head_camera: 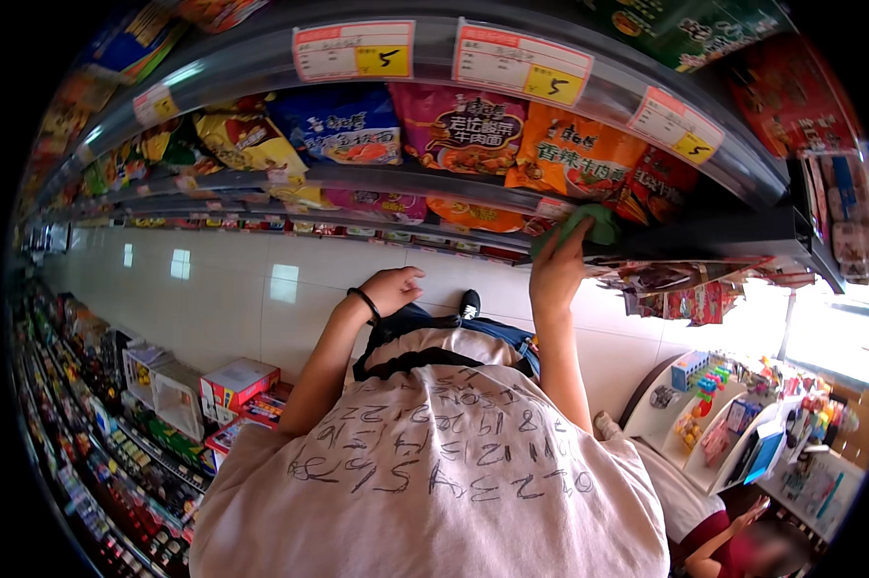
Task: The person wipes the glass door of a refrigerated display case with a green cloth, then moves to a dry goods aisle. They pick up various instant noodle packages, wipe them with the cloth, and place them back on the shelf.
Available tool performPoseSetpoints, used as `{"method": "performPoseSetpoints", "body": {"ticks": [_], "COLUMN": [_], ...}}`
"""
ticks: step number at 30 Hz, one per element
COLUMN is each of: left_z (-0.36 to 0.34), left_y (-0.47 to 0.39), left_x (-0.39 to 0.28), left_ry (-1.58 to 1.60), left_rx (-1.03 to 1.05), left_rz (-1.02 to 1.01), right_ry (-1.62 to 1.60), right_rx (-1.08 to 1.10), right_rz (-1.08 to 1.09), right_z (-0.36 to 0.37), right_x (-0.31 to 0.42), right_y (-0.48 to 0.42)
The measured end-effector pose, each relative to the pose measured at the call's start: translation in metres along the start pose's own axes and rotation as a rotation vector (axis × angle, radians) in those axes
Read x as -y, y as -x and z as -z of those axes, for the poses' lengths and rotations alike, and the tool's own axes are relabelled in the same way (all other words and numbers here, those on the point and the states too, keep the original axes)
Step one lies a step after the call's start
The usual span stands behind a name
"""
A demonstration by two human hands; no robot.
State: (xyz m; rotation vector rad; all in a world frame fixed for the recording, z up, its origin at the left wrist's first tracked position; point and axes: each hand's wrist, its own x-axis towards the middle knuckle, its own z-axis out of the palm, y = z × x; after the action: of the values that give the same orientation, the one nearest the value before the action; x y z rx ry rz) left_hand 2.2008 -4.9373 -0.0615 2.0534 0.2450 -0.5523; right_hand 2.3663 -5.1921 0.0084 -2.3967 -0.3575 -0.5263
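My right hand (559, 278) presses a green cloth (599, 225) against the front edge of a grey metal shelf (478, 235), below bags of instant noodles. On that tier sit a blue bag (340, 130), a purple bag (463, 130) and an orange bag (568, 162), with a red bag (658, 184) at the right end. My left hand (392, 290) hangs in front of my waist, fingers loosely curled and holding nothing. A black band (364, 305) circles its wrist.
Price tags (521, 61) line the upper shelf edge (434, 50) before me. Packets (694, 303) hang at the right shelf end. Cartons (239, 386) and another stocked shelf (102, 462) stand behind on the left. A person (745, 542) is by a white display stand (702, 433) at right.
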Motion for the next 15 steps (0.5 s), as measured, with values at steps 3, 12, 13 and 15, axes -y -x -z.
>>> {"method": "performPoseSetpoints", "body": {"ticks": [3,12,13,15], "left_z": [0.010,0.053,0.062,0.082], "left_y": [0.003,0.016,0.021,0.026], "left_x": [-0.031,-0.048,-0.050,-0.052], "left_ry": [0.068,0.135,0.116,0.171], "left_rx": [-0.058,-0.386,-0.428,-0.547], "left_rz": [-0.017,-0.129,-0.138,-0.148], "right_ry": [-0.042,-0.018,-0.013,0.003], "right_rx": [0.060,0.203,0.216,0.180], "right_rz": [0.098,0.381,0.409,0.496], "right_z": [-0.016,-0.070,-0.076,-0.089], "right_x": [0.013,0.064,0.076,0.100], "right_y": [0.007,0.032,0.034,0.034]}}
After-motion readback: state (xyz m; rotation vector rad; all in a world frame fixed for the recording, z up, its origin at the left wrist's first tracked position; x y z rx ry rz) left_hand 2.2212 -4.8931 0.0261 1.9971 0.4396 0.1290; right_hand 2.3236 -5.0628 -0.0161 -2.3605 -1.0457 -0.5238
